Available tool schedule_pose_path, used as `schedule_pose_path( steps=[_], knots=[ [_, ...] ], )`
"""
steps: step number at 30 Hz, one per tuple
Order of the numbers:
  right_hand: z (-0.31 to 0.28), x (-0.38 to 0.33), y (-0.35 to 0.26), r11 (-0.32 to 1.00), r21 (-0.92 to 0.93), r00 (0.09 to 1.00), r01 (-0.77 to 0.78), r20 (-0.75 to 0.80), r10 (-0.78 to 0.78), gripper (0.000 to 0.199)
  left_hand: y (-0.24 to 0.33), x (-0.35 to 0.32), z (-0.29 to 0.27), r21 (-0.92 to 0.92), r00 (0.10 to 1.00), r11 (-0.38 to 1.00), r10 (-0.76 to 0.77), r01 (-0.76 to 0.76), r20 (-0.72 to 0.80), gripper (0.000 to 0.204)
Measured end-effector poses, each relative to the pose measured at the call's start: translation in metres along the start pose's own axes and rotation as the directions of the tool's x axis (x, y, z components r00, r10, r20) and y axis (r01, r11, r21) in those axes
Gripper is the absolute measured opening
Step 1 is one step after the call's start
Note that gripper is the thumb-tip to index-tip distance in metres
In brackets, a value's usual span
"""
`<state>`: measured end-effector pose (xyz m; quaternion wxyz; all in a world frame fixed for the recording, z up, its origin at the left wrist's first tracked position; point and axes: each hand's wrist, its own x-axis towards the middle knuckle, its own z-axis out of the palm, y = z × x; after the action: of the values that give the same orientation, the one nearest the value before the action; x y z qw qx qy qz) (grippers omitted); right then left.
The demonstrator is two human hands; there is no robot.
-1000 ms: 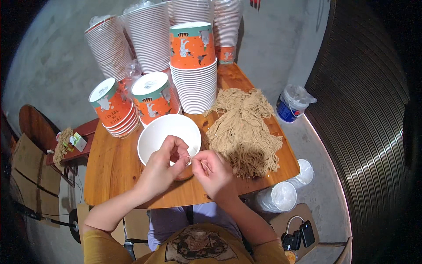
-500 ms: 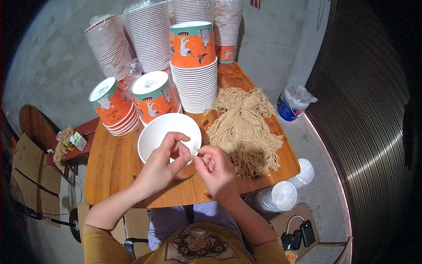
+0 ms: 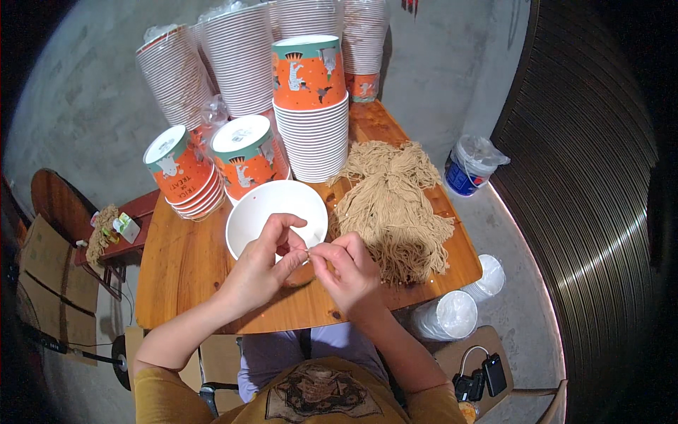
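Over the near rim of a white bowl (image 3: 244,219), my left hand (image 3: 256,272) and my right hand (image 3: 347,272) meet at the fingertips. Both are closed in a pinch on a thin tan cord (image 3: 307,253), of which only a tiny bit shows between them. A few small specks lie inside the bowl. Just beyond my right hand, a large heap of tan cords (image 3: 388,205) spreads over the wooden table (image 3: 187,283), with small white bits around it.
Orange-and-green paper buckets (image 3: 307,78) stand upside down in stacks behind the bowl, with tall plastic-wrapped stacks (image 3: 236,56) farther back. White wrapped stacks (image 3: 452,314) and a blue pail (image 3: 466,173) are on the floor at right. Left is a red bench (image 3: 138,219).
My right hand has turned slightly and its fingertips have drawn in against the left ones. Less of the cord shows now. The bowl has shifted a little to the right.
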<state>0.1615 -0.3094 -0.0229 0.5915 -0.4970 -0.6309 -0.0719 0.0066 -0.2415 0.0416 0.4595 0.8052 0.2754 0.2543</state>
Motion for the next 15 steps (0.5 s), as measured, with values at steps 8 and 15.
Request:
schedule_pose_path(
  steps=[8,15],
  knots=[
    [-0.0041,0.0023,-0.0024,0.999,0.029,0.997,-0.026,0.071,0.024,0.022,-0.0009,0.0001,0.0003,0.017,1.000,1.000,0.015,-0.015,-0.004,0.036],
    [0.0019,-0.0006,-0.0015,0.995,0.040,0.993,-0.094,0.076,0.091,0.023,0.0007,0.0006,0.0002,0.038,1.000,0.999,0.014,-0.014,0.001,0.036]
  ],
)
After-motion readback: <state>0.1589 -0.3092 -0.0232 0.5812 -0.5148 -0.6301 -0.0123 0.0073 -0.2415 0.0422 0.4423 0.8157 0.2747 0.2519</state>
